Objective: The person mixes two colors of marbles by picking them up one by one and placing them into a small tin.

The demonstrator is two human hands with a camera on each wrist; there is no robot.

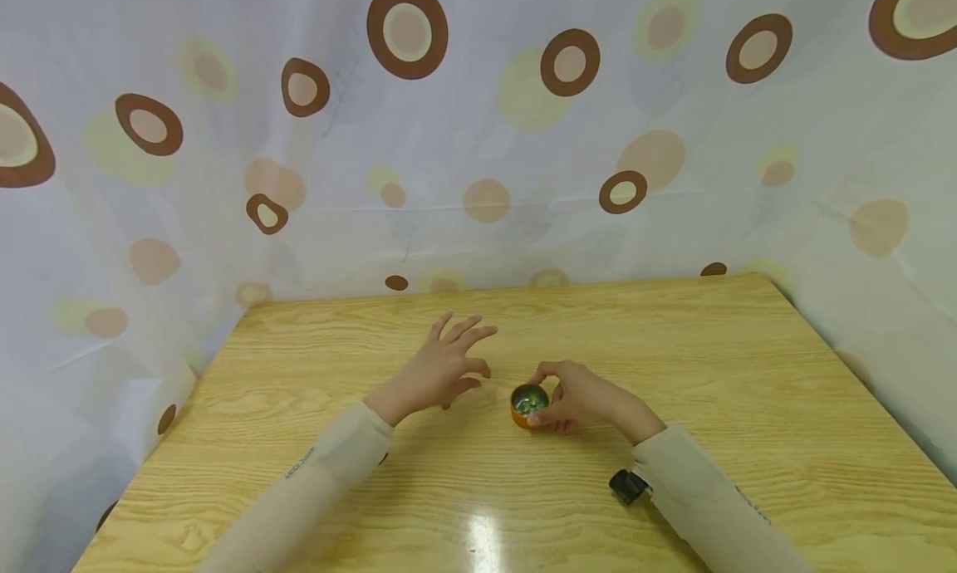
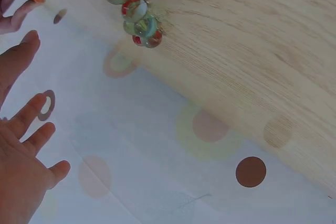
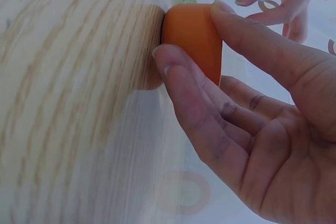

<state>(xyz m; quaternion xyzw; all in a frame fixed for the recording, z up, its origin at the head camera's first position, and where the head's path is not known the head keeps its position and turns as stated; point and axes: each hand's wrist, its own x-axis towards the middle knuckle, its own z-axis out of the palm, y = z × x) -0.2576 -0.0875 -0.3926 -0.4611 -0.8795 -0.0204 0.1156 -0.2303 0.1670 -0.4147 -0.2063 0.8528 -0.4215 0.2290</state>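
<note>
With thumb and fingers, my right hand (image 1: 586, 394) grips a small orange cup (image 3: 191, 38) at its side, low at the wooden table top. In the head view the cup's dark inside shows shiny greenish glints. My left hand (image 1: 441, 369) hovers to the left of the cup, its fingers spread and holding nothing. Several glass marbles (image 2: 134, 10), clear with red, white and green swirls, lie in a short row on the table in the left wrist view. Part of this row shows beyond the cup in the right wrist view; the left hand hides them in the head view.
A light wooden table (image 1: 299, 365) spreads under both arms. Behind it and at the sides hangs a pale curtain (image 1: 449, 141) with brown and beige rings. A small black object (image 1: 626, 486) sits at the right sleeve's cuff.
</note>
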